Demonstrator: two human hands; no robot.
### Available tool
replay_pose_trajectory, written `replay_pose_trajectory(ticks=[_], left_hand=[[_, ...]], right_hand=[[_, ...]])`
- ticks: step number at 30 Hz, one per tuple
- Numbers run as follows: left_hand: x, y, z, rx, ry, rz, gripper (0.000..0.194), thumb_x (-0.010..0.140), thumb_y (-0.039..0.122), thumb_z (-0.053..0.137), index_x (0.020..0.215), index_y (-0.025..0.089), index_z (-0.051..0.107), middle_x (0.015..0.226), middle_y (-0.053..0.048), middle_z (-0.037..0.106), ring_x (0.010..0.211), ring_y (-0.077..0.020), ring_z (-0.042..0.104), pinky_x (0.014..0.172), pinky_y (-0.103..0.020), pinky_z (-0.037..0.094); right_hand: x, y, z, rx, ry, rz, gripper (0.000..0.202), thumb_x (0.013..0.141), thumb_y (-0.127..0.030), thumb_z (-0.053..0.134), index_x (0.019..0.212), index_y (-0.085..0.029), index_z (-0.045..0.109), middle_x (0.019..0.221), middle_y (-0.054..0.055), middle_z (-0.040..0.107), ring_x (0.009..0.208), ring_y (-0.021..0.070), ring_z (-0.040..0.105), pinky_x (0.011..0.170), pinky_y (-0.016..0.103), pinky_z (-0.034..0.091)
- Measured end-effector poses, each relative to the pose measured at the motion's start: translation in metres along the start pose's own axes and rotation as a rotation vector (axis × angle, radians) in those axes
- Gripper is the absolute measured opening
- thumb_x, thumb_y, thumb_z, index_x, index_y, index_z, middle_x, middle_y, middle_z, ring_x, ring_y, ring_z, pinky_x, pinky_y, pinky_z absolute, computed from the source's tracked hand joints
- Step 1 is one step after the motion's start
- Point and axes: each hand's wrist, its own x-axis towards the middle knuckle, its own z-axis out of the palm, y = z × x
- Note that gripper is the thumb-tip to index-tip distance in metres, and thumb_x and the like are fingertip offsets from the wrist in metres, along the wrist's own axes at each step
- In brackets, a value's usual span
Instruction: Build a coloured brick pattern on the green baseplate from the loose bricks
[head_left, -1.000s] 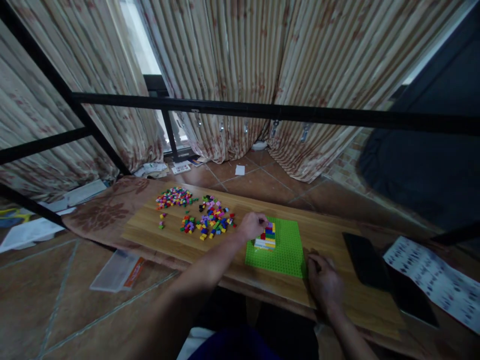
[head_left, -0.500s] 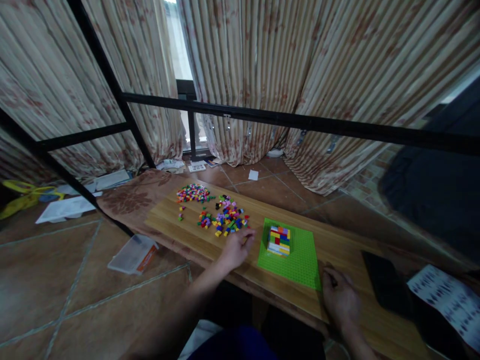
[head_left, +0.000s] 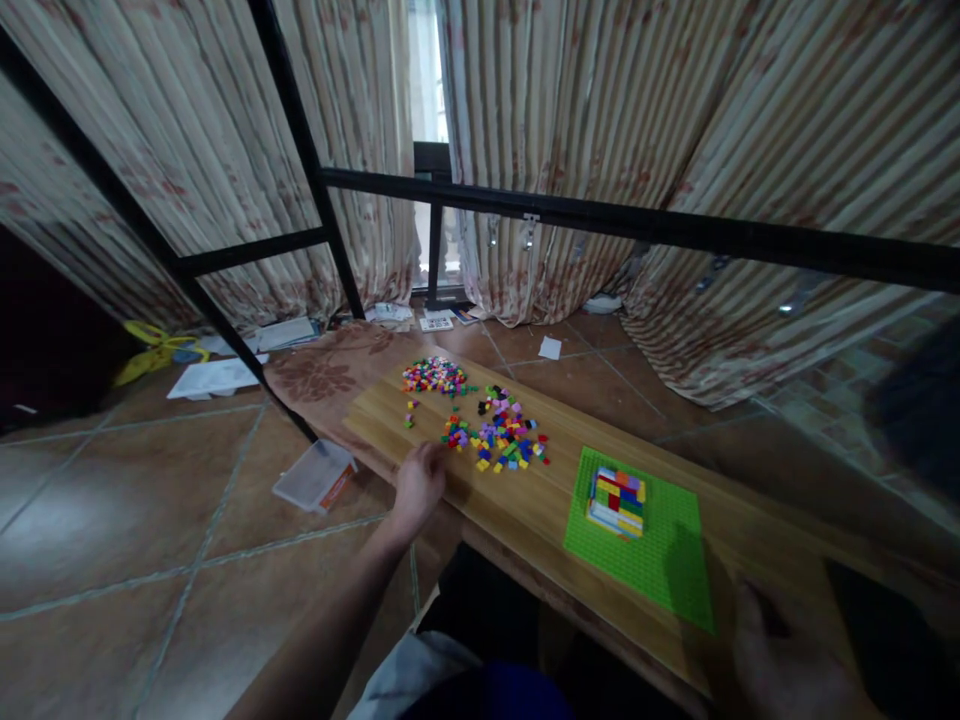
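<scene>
My left hand is over the front edge of the wooden board, just left of the loose toy bricks. Its fingers are curled together, and I cannot make out anything in them. To the right lies a green baseplate carrying a low block of built bricks in white, red, yellow, blue and other colours. Off the baseplate's right corner, my right hand is dim and blurred, so its fingers do not show clearly. A shadow falls across the baseplate's right side.
A heap of smaller bricks sits farther back on the board. On the tiled floor at left stands a clear plastic box. A black metal rail crosses in front of the curtains. A dark flat object lies at far right.
My left hand has moved left, from beside the baseplate to the near side of the loose bricks. The view has swung left, and my right hand appears lower and farther right.
</scene>
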Motion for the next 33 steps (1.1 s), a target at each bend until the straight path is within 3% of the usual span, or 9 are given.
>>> replay_pose_trajectory(ticks=[3, 7, 11, 14, 19, 24, 29, 33], left_hand=[[0.020, -0.014, 0.001, 0.127, 0.070, -0.035, 0.029, 0.083, 0.012, 0.044, 0.102, 0.019, 0.065, 0.106, -0.009, 0.065, 0.102, -0.0244, 0.060, 0.092, -0.038, 0.050], [0.035, -0.023, 0.009, 0.182, 0.045, 0.015, 0.024, 0.082, 0.012, 0.048, 0.097, 0.018, 0.066, 0.103, -0.011, 0.064, 0.103, -0.0263, 0.057, 0.096, -0.042, 0.046], [0.036, -0.024, 0.017, 0.162, 0.028, 0.046, 0.021, 0.085, 0.013, 0.048, 0.096, 0.019, 0.065, 0.101, -0.008, 0.063, 0.100, -0.0221, 0.057, 0.096, -0.036, 0.047], [0.033, -0.024, 0.019, 0.150, 0.110, -0.013, 0.026, 0.083, 0.008, 0.046, 0.101, 0.017, 0.062, 0.105, -0.010, 0.060, 0.106, -0.0231, 0.055, 0.098, -0.038, 0.045], [0.029, -0.020, 0.023, 0.205, 0.261, -0.143, 0.045, 0.078, 0.006, 0.047, 0.124, 0.008, 0.048, 0.135, -0.022, 0.043, 0.128, -0.0318, 0.041, 0.106, -0.048, 0.035], [0.043, -0.025, 0.026, 0.270, 0.218, -0.211, 0.066, 0.076, 0.010, 0.049, 0.139, 0.004, 0.031, 0.148, -0.028, 0.026, 0.138, -0.0379, 0.027, 0.109, -0.052, 0.029], [0.074, -0.049, 0.016, 0.242, 0.124, -0.191, 0.064, 0.074, 0.012, 0.049, 0.136, 0.004, 0.036, 0.146, -0.026, 0.034, 0.138, -0.0359, 0.030, 0.109, -0.052, 0.030], [0.086, -0.058, 0.012, 0.235, 0.009, -0.037, 0.051, 0.075, 0.012, 0.045, 0.126, 0.008, 0.048, 0.135, -0.020, 0.049, 0.130, -0.0301, 0.041, 0.111, -0.047, 0.030]], right_hand=[[-0.007, -0.060, 0.007, 0.157, -0.136, -0.112, 0.036, 0.083, -0.050, 0.048, 0.096, -0.023, 0.067, 0.096, 0.011, 0.068, 0.079, 0.0264, 0.063, 0.075, 0.041, 0.049], [-0.026, -0.135, 0.043, 0.409, -0.435, -0.288, 0.032, 0.088, -0.045, 0.047, 0.099, -0.022, 0.066, 0.104, 0.008, 0.067, 0.094, 0.0217, 0.063, 0.084, 0.036, 0.050], [-0.046, -0.180, 0.086, 0.463, -0.579, -0.408, 0.027, 0.090, -0.034, 0.045, 0.103, -0.022, 0.065, 0.101, 0.007, 0.066, 0.093, 0.0198, 0.062, 0.082, 0.034, 0.051], [-0.059, -0.202, 0.110, 0.453, -0.646, -0.506, 0.025, 0.089, -0.028, 0.046, 0.105, -0.023, 0.065, 0.101, 0.007, 0.065, 0.095, 0.0199, 0.062, 0.082, 0.034, 0.052], [-0.069, -0.224, 0.138, 0.407, -0.710, -0.677, 0.025, 0.087, -0.018, 0.047, 0.103, -0.023, 0.066, 0.102, 0.006, 0.064, 0.097, 0.0213, 0.060, 0.087, 0.037, 0.051], [-0.057, -0.218, 0.157, 0.359, -0.686, -0.744, 0.024, 0.087, -0.019, 0.048, 0.103, -0.023, 0.066, 0.105, 0.008, 0.063, 0.101, 0.0240, 0.057, 0.090, 0.043, 0.048], [-0.044, -0.200, 0.159, 0.399, -0.651, -0.692, 0.024, 0.088, -0.020, 0.045, 0.101, -0.022, 0.065, 0.104, 0.008, 0.062, 0.099, 0.0226, 0.057, 0.088, 0.041, 0.049], [-0.042, -0.205, 0.161, 0.436, -0.628, -0.646, 0.026, 0.089, -0.020, 0.044, 0.103, -0.022, 0.064, 0.104, 0.008, 0.063, 0.097, 0.0212, 0.059, 0.087, 0.038, 0.049]])
